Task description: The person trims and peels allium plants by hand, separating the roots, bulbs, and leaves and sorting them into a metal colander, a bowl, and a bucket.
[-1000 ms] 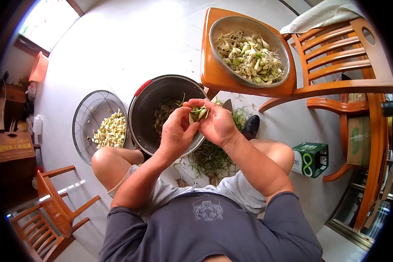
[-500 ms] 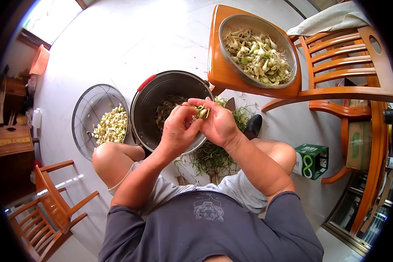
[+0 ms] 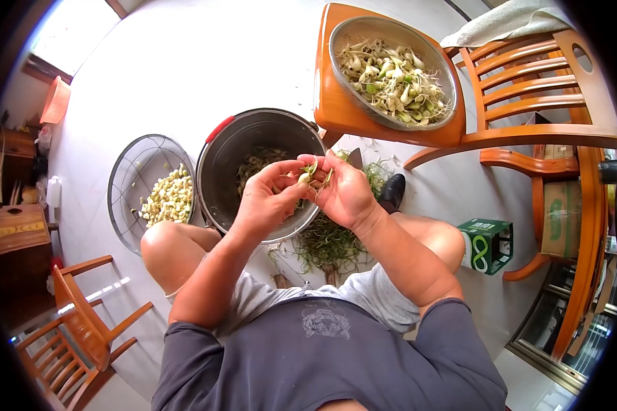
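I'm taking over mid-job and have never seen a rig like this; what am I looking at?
There is no robot here: these are a seated person's bare hands, seen from a camera worn on the head, looking forward and down. The left hand and right hand meet over a dark pot, holding small pale bulbs with green stems. More plant matter lies in the pot. On the floor to its left, a wire basket holds pale trimmed pieces; loose greens lie at its other side. Stemmed bulbs fill a colander on the chair seat.
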Demonstrator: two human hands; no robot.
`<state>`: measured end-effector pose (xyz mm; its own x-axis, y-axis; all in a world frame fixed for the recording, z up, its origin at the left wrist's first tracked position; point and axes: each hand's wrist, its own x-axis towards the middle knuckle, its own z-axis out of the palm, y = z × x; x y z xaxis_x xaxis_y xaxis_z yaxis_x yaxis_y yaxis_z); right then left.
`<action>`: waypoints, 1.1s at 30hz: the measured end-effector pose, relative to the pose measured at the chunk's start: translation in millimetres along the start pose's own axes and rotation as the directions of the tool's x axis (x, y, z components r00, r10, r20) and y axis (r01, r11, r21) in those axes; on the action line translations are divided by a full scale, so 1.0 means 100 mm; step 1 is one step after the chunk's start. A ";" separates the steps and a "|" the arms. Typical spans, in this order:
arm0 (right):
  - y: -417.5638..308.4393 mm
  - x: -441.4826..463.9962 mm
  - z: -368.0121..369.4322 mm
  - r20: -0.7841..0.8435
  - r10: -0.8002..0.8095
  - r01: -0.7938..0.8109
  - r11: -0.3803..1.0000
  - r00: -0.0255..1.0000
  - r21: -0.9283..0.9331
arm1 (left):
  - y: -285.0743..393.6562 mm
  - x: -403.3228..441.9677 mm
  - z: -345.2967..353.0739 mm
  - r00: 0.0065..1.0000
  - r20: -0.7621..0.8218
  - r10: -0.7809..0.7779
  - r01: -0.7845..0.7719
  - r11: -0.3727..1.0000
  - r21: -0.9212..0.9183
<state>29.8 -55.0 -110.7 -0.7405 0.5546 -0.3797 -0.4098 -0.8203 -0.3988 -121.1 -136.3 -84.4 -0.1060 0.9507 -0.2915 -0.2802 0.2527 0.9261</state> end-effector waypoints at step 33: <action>-0.41 -0.79 -0.51 -0.119 -0.322 0.018 0.393 0.939 -0.919 | -0.64 0.23 0.41 0.914 0.250 -0.320 0.399 0.823 -0.403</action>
<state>132.2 -57.6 -107.3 -0.4996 0.8020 -0.3275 0.3149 -0.1841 -0.9311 -66.2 -122.8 -141.0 0.2314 0.8326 -0.5032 -0.6577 0.5150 0.5497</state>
